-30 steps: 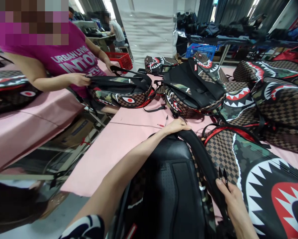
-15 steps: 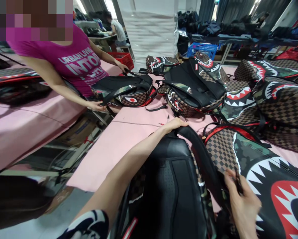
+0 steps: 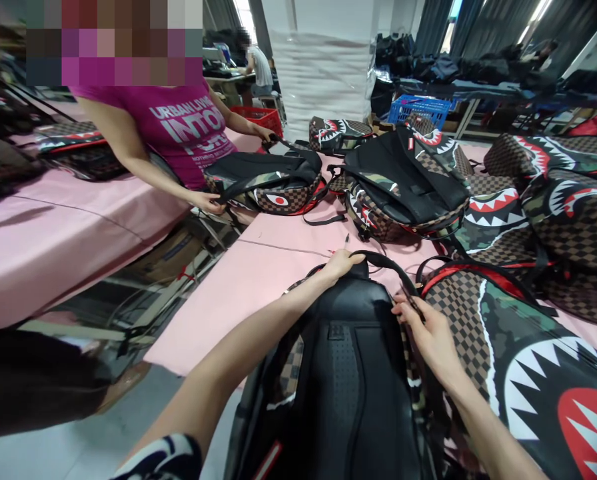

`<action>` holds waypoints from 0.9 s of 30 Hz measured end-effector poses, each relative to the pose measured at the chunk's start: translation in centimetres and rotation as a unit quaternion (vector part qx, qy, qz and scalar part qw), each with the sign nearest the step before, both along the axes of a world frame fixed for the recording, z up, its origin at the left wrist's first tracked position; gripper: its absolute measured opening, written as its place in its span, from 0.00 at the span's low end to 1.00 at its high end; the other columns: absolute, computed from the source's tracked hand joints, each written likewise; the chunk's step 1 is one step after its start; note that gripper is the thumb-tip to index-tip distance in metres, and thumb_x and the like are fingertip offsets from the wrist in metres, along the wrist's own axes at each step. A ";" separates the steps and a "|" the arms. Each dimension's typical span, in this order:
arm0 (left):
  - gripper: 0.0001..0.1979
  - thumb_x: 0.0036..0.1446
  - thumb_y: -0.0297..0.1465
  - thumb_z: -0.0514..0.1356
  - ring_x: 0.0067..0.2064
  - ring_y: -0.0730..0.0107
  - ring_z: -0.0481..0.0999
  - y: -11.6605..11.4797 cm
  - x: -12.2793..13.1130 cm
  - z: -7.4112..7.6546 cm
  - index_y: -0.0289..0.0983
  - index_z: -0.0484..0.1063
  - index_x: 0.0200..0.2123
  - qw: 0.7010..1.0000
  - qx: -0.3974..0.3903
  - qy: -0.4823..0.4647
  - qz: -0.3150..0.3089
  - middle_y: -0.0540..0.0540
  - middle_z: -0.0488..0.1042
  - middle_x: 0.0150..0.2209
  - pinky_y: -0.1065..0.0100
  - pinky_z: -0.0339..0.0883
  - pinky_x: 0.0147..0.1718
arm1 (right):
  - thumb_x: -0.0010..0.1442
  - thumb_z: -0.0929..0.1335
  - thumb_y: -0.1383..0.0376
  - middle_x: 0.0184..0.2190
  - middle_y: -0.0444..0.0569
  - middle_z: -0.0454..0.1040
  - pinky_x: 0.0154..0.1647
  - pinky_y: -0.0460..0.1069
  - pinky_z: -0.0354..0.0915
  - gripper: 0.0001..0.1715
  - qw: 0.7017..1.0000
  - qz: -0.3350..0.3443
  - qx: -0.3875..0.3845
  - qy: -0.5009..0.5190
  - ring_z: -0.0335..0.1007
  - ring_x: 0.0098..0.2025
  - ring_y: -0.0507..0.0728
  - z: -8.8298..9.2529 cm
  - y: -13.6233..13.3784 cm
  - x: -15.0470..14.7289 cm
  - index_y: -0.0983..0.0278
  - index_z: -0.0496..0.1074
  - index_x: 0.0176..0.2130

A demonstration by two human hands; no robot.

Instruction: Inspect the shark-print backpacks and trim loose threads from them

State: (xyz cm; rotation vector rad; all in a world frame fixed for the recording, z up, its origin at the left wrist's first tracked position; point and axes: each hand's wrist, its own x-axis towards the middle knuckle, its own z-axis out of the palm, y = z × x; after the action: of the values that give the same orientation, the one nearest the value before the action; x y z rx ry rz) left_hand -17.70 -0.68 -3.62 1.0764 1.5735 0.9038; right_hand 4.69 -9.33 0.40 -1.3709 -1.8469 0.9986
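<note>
A backpack (image 3: pixel 351 373) with a black padded back panel and camo-and-checker sides lies face down before me on the pink table (image 3: pixel 268 267). My left hand (image 3: pixel 341 263) rests closed on its top edge by the carry handle. My right hand (image 3: pixel 428 333) pinches the black shoulder strap (image 3: pixel 398 270) near where it joins the top, and a small dark tool seems to sit in its fingers. A second backpack (image 3: pixel 528 373) with a shark-mouth print lies right beside it.
A person in a magenta shirt (image 3: pixel 188 130) stands across the table gap, both hands on another backpack (image 3: pixel 273 180). Several more shark-print backpacks (image 3: pixel 408 180) are piled at the back and right. Thin tools (image 3: pixel 346 240) lie on the pink cloth. A gap opens to the floor at left.
My right hand has moved up along the strap from low on the bag's side to near its top. The other person's hand shifted down the strap of their bag. The camera panned left.
</note>
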 end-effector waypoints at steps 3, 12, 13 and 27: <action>0.15 0.49 0.40 0.59 0.19 0.77 0.60 -0.4 0.3 1.4 0.33 0.69 0.23 0.998 -0.016 -0.057 0.035 0.53 0.63 0.15 0.72 0.54 0.22 | 0.60 0.61 0.53 0.31 0.47 0.76 0.37 0.48 0.65 0.20 1.000 0.000 0.009 0.027 0.71 0.31 0.54 0.8 -0.3 0.4 0.63 0.72 0.42; 0.13 0.48 0.37 0.62 0.25 0.71 0.71 -1.0 0.9 4.8 0.30 0.72 0.30 0.990 -0.038 -0.129 0.030 0.45 0.73 0.24 0.67 0.65 0.30 | 0.59 0.60 0.55 0.36 0.47 0.76 0.42 0.51 0.65 0.19 0.995 -0.003 0.076 -0.060 0.72 0.38 0.57 0.7 -1.6 1.2 0.60 0.71 0.44; 0.13 0.49 0.37 0.61 0.25 0.71 0.71 -1.1 0.8 4.8 0.30 0.73 0.31 0.991 -0.035 -0.127 0.017 0.45 0.74 0.25 0.68 0.65 0.30 | 0.59 0.60 0.55 0.37 0.47 0.76 0.43 0.51 0.64 0.19 0.993 -0.004 0.089 -0.076 0.72 0.40 0.58 0.2 -1.7 1.2 0.60 0.72 0.44; 0.29 0.48 0.29 0.57 0.61 0.61 0.55 -13.3 -9.0 -0.9 0.38 0.60 0.56 0.944 0.191 0.233 -0.132 0.44 0.57 0.61 0.60 0.42 0.61 | 0.59 0.61 0.55 0.37 0.51 0.70 0.44 0.51 0.65 0.16 0.994 0.040 0.097 -0.002 0.68 0.42 0.57 -9.0 -2.7 2.0 0.63 0.72 0.34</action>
State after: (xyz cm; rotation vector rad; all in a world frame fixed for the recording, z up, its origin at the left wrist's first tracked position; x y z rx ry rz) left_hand -26.73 -13.99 -4.55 1.8406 1.6031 0.8246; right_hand 6.66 -11.98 -8.65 -1.1937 -1.9594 0.8300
